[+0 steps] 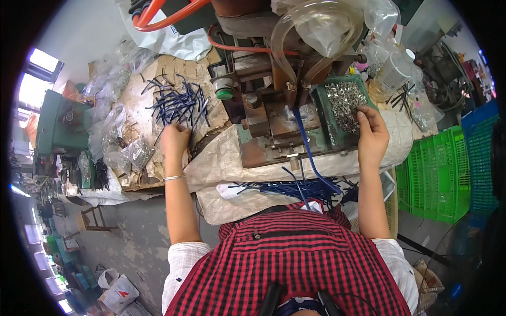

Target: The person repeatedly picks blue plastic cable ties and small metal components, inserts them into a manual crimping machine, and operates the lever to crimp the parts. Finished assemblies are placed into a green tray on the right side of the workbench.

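My left hand (175, 141) is closed at the near edge of a loose pile of dark blue strips (182, 101) on the worn board; whether a strip is in its fingers is hidden. My right hand (373, 131) is closed in a pinch, fingertips at the right side of a heap of small silvery metal bits (345, 102). That heap lies in a green metal tray (337, 138). Between my hands stands a press machine (258, 118). One long blue strip (307, 145) runs from under its head down toward my lap, untouched by either hand.
A bundle of blue strips (274, 188) lies on cloth before my apron. Clear tubes (282, 47) and a red hose (237, 47) hang at the machine. Plastic bags (129, 152) crowd the left. Green crates (437, 176) and a clear jar (392, 68) stand right.
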Tool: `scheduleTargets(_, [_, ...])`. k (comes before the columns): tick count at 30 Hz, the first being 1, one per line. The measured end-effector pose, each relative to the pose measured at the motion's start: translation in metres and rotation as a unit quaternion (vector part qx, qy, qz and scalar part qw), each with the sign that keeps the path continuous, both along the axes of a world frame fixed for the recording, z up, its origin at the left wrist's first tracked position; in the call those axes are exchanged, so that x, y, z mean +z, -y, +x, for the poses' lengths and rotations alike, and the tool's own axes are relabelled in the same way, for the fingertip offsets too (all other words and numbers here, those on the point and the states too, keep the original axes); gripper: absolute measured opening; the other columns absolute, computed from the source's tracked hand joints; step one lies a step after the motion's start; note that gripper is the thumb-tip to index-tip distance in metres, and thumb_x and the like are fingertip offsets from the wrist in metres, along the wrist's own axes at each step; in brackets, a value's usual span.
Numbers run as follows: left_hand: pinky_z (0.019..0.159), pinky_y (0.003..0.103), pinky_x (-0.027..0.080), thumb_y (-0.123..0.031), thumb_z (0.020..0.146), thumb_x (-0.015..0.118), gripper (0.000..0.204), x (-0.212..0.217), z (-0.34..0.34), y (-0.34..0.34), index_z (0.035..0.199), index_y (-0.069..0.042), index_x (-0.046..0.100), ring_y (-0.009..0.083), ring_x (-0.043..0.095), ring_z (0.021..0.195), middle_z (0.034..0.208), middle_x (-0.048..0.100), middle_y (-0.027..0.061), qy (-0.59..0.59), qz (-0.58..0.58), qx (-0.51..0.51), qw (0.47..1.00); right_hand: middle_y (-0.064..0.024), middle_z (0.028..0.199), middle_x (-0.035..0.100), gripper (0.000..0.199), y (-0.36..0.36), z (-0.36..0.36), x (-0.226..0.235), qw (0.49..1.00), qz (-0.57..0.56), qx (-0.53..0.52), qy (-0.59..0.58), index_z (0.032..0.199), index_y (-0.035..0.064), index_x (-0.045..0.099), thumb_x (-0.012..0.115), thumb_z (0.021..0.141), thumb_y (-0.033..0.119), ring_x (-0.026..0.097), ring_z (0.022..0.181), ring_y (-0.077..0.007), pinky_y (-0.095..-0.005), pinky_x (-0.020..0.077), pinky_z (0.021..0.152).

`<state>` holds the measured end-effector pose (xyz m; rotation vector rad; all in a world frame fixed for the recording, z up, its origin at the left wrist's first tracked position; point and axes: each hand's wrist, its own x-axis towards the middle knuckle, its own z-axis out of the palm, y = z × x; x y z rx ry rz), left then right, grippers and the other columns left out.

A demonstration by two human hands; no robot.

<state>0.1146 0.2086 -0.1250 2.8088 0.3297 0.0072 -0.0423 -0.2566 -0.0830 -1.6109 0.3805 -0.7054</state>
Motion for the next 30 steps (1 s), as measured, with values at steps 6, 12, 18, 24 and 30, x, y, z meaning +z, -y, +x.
scheduleTargets(6, [0.063,0.033,0.053,-0.012,0.084,0.074,0.015,0.041,-0.014,-0.003,0.092,0.0,0.073,0.0192,0.067,0.065,0.074,0.071,0.0107,0.111,-0.079,-0.093,0.986,-0.0113,0.106,0.076,0.022,-0.059,0.018,0.06,0.984,-0.122,0.115,0.059,0.117,-0.0022,0.07,0.065,0.096,0.0,0.071,0.1,-0.0149,-0.0283,0.0541,0.09])
scheduleTargets(12, [0.064,0.023,0.049,-0.011,0.105,0.063,0.012,0.051,-0.053,0.067,0.107,0.0,0.066,0.0069,0.062,0.07,0.086,0.069,0.0028,0.216,-0.4,-0.127,0.882,-0.0096,0.102,0.075,0.026,-0.1,0.029,0.056,0.988,0.01,0.134,0.069,0.121,-0.0024,0.061,0.065,0.095,-0.001,0.071,0.096,-0.0131,-0.0257,0.0523,0.087])
scheduleTargets(18, [0.078,0.026,0.056,0.0,0.101,0.064,0.003,0.127,-0.085,0.134,0.101,0.003,0.066,0.013,0.07,0.085,0.094,0.075,0.0102,0.364,-0.456,-0.214,0.783,-0.0095,0.109,0.075,0.037,-0.109,0.031,0.076,0.964,0.156,0.194,0.098,0.132,-0.0051,0.056,0.062,0.096,-0.004,0.068,0.097,-0.0094,-0.0236,0.0506,0.087])
scheduleTargets(24, [0.059,0.029,0.054,-0.005,0.08,0.082,0.021,0.144,-0.118,0.173,0.099,-0.004,0.074,0.0198,0.069,0.07,0.101,0.077,0.0162,0.471,-0.194,-0.501,0.7,-0.0164,0.122,0.07,0.048,-0.106,0.01,0.099,0.978,-0.013,0.209,0.018,0.143,-0.0091,0.045,0.057,0.097,-0.002,0.065,0.115,-0.0192,-0.0318,0.0481,0.1])
scheduleTargets(30, [0.049,0.026,0.045,-0.014,0.075,0.088,0.025,0.121,-0.112,0.215,0.093,-0.007,0.072,0.0139,0.062,0.059,0.099,0.075,0.0115,0.507,-0.145,-0.54,0.656,-0.0247,0.132,0.064,0.027,-0.01,0.03,0.032,0.859,-0.486,-0.009,-0.159,0.112,0.0055,0.075,0.071,0.087,0.015,0.051,0.136,-0.0421,-0.0514,0.0431,0.11])
